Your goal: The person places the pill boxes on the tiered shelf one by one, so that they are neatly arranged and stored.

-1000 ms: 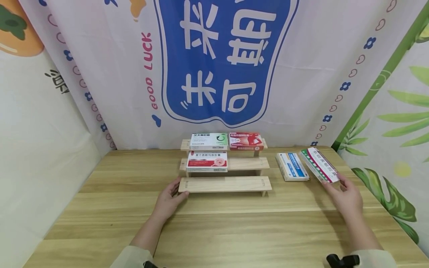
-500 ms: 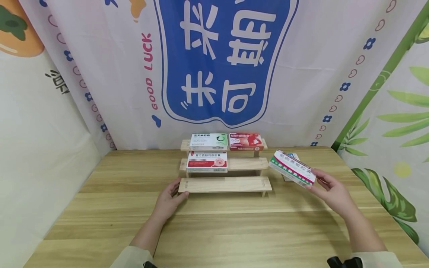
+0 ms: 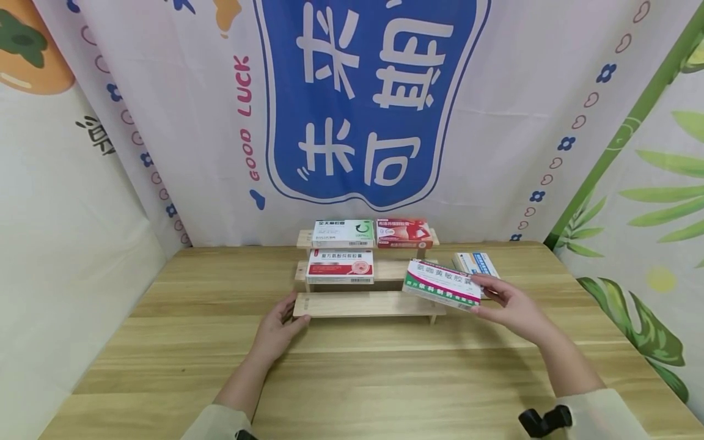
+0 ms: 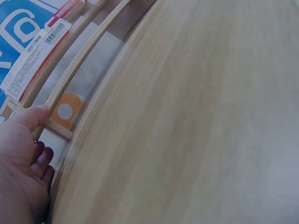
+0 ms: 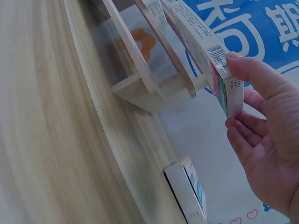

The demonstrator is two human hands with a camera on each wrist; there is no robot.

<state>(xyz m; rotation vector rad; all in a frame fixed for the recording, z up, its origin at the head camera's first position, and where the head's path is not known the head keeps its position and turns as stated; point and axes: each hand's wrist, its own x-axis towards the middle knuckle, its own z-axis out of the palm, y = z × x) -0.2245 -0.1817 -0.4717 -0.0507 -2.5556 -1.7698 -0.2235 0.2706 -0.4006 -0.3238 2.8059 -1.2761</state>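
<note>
Two hands out over the wooden table point(image 3: 352, 379), well apart; nearest us the left hand point(image 3: 275, 333) lies flat and relaxed, fingertips against the left end of the lowest step of the stepped rack point(image 3: 368, 304), steadying it, gripping nothing; out to the right, the right hand point(image 3: 511, 308) pinches the green-and-white box point(image 3: 442, 285) by its right end, thumb on top, fingers beneath, box aloft and slightly tilted just above the rack's right end; risk, I'd say: that end-only grip could let the box swing or clip a step's edge and jolt the rack; beyond the right hand a blue-and-white box point(image 3: 480, 264) lies on the table; beyond the left hand, a red-and-white box point(image 3: 340, 266) on the middle step, two more above.
</note>
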